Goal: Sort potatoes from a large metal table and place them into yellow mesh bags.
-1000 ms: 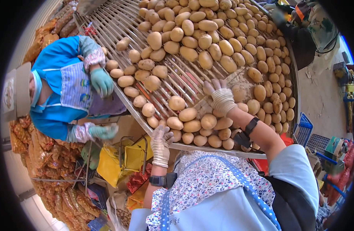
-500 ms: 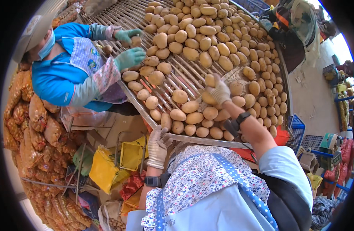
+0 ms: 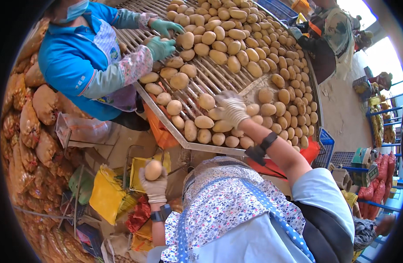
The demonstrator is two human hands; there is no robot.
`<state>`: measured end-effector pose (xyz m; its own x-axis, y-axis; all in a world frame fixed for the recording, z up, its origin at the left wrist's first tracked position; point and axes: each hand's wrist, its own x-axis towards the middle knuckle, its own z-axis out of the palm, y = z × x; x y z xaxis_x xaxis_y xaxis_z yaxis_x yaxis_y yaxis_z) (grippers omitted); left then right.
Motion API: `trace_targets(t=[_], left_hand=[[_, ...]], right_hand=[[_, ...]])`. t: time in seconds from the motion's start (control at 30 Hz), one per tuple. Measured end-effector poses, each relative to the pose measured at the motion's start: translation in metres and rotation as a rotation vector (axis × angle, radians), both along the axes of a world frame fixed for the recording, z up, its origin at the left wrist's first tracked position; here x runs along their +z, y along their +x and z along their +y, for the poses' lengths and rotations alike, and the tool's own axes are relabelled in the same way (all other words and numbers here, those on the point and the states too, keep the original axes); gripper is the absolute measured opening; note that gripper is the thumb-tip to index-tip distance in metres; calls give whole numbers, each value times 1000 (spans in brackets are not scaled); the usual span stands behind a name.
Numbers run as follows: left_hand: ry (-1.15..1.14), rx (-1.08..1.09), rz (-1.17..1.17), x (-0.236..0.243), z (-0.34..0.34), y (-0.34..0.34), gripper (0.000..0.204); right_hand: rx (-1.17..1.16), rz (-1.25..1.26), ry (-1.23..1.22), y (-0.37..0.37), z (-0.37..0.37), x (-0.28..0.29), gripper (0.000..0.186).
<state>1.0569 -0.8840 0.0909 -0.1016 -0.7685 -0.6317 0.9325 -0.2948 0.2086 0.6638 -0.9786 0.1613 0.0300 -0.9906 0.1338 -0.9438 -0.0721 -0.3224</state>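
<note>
One grip confirmed

At eight o'clock, I note a yellow container near the left hand, which cups one potato. I judge it firm, light, bruisable, best held round its middle. Between the hands, a hard metal rim runs from ten to six. The right hand, near two, lies among other potatoes; I cannot tell its grip. Slats show through a gap at one.

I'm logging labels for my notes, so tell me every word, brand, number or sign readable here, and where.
None can be read reliably.
Co-worker's blue sleeve: small pale marking, too small to read.
Wearer's light-blue garment: small dark marking, too small to read.
Dark garment at upper right: faint pale marking, too blurred to read.
</note>
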Motion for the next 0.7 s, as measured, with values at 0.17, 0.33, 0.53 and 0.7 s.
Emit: trace_targets(t=[0.17, 0.33, 0.53, 0.7], left_hand=[[465, 324, -143, -42, 4, 65, 46], [350, 85, -139, -20, 1, 26, 32], [26, -211, -297, 32, -35, -57, 35], [-146, -378, -856, 56, -58, -107, 35]], right_hand=[[-245, -35, 371, -49, 9, -24, 53], [-36, 90, 414, -41, -9, -1, 73], [212, 155, 304, 3, -43, 8, 73], [127, 65, 218, 20, -60, -23, 79]])
